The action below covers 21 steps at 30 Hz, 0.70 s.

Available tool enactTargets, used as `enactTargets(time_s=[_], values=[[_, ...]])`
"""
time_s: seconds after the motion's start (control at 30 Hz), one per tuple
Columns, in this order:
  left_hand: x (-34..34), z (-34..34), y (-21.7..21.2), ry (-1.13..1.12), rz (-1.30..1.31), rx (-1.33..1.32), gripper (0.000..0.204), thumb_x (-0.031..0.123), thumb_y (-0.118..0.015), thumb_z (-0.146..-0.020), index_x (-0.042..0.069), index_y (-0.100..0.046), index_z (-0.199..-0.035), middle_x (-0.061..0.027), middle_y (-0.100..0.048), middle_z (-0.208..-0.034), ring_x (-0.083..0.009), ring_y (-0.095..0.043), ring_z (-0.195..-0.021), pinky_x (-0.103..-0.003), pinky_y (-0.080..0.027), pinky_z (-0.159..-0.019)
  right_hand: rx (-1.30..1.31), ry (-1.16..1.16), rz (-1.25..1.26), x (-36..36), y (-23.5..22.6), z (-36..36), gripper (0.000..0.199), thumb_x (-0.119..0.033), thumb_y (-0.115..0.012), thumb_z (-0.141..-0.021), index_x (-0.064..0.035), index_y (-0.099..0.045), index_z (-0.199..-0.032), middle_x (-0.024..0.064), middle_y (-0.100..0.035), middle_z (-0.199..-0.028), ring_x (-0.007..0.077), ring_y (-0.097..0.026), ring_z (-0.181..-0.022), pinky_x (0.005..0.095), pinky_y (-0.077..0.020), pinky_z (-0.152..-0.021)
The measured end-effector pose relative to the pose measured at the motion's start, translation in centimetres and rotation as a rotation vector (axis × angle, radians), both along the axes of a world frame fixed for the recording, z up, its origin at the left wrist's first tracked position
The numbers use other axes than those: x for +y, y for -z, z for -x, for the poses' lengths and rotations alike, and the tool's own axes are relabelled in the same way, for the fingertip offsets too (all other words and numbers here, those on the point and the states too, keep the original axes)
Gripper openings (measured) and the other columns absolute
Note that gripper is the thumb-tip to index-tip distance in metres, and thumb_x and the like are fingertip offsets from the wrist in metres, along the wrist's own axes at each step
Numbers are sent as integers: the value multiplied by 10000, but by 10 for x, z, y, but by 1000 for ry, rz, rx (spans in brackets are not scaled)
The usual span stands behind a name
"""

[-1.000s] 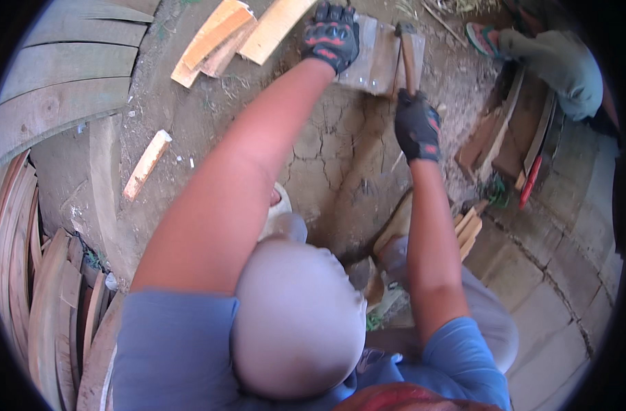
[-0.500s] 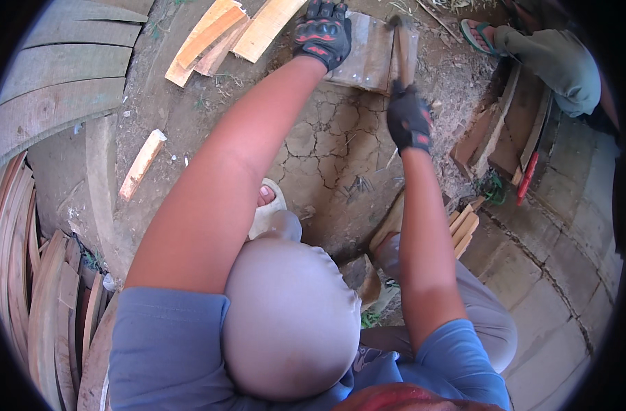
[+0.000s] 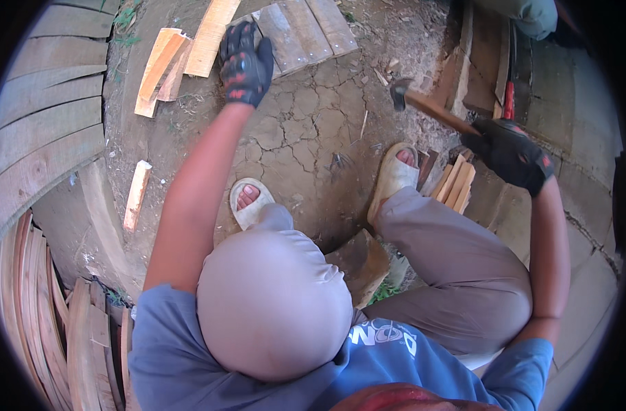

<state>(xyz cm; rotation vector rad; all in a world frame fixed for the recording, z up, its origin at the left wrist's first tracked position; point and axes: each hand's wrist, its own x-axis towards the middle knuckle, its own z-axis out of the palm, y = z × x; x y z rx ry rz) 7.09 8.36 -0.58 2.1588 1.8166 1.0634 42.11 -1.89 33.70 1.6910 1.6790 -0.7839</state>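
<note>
My right hand, in a black glove, is wrapped round the wooden handle of a hammer. Its metal head points left, over bare ground and apart from any wood. My left hand, also gloved, has its fingers stretched out and its thumb apart. It lies at the left edge of a small panel of joined boards, covering that corner; whether it presses on the panel I cannot tell. Nail heads dot the panel's near edge. A few thin dark pieces that look like nails lie on the cracked soil.
Light wood offcuts lie left of the panel, with a single strip nearer me. Stacked boards stand at left. Short wood pieces sit beside my right foot. A red-handled tool and another person's knee are at far right.
My right hand has swung the hammer off the panel, right and toward me. My left hand has shifted left in the picture, now at the panel's left edge. The whole view has turned somewhat.
</note>
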Motion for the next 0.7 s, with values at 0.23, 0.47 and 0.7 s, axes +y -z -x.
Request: enactTargets(time_s=[0.23, 0.47, 0.7], values=[[-135, -30, -32, 587, 163, -72, 275, 163, -748, -920, 104, -723, -1188, -156, -696, -1198, -391, -630, -1189, -515, -487, -1066, -108, 186, 309, -1, 119, -86, 426, -401, -624, -1040, 12, -728, -1031, 125, -690, -712, 229, -673, -537, 421, -553, -508], [-158, -17, -13, 800, 423, 49, 336, 161, -739, -895, 140, -725, -1231, -143, -675, -1266, -381, -603, -1263, -504, -473, -1100, -98, 374, 342, -22, 138, -109, 419, -409, -634, -1023, -13, -678, -894, 67, -629, -652, 192, -614, -480, 380, -524, -449], [-151, -19, -8, 988, 437, 233, 471, 215, -763, -861, 187, -693, -1326, -101, -634, -1355, -352, -524, -1376, -505, -401, -1193, -101, 486, 454, -31, 153, -117, 406, -405, -620, -1038, -52, -685, -849, 64, -623, -654, 193, -612, -478, 391, -538, -428]])
